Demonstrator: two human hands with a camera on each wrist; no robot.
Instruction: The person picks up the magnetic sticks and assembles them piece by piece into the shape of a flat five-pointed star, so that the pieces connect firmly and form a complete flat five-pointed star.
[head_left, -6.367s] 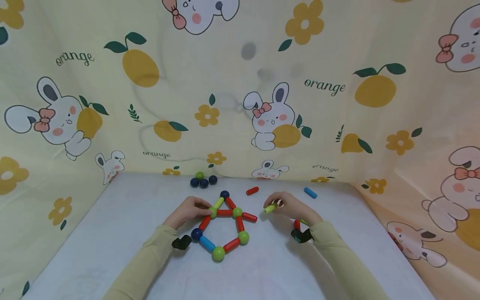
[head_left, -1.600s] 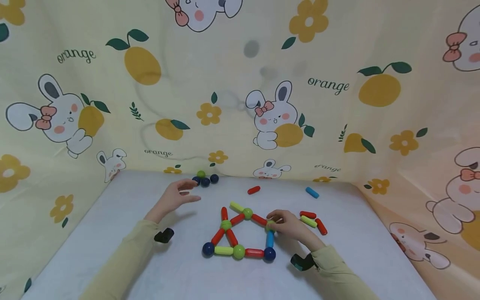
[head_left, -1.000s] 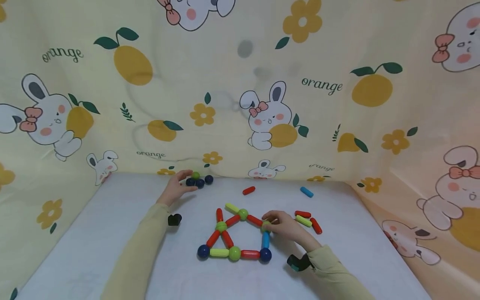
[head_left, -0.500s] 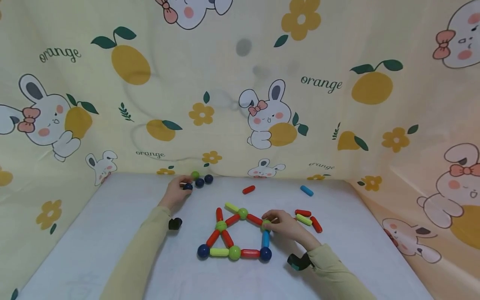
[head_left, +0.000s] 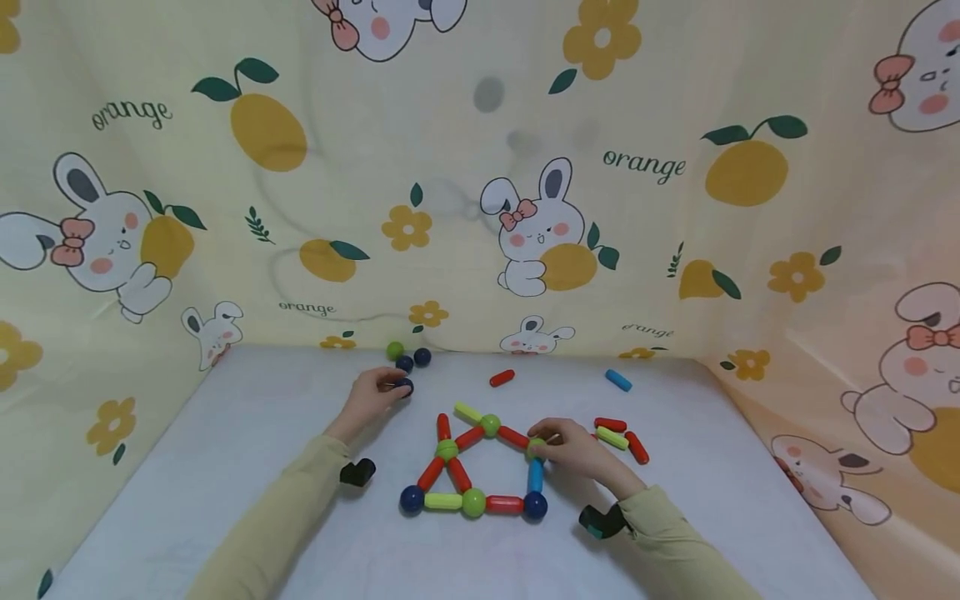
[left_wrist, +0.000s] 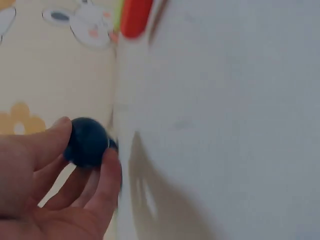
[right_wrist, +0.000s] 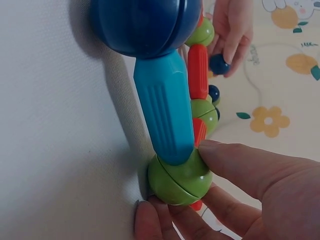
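My left hand (head_left: 369, 404) pinches a dark blue ball (left_wrist: 86, 142) between thumb and fingertips, raised off the table in the left wrist view. My right hand (head_left: 581, 450) grips a green ball (right_wrist: 180, 180) at the right corner of a magnetic rod-and-ball frame. From that ball a blue rod (right_wrist: 165, 105) runs to a navy corner ball (head_left: 536, 505). Red rods (head_left: 504, 504), a lime rod (head_left: 443, 501) and more balls make up a triangle joined to a five-sided ring. Two rods stick out free at the top: a red one (head_left: 443, 426) and a lime one (head_left: 467, 412).
Behind the left hand sit a green ball (head_left: 394, 351) and two navy balls (head_left: 422, 357). A loose red rod (head_left: 502, 378) and a blue rod (head_left: 618, 380) lie farther back. Right of the right hand, a lime rod (head_left: 612, 438) lies between two red rods (head_left: 637, 447). A printed cloth backdrop (head_left: 465, 275) rises behind.
Since 6.4 seconds ago the frame has been turned and extended. Lately my left hand reached the ball cluster, took a navy ball and drew it rightward and nearer. The right hand stayed put.
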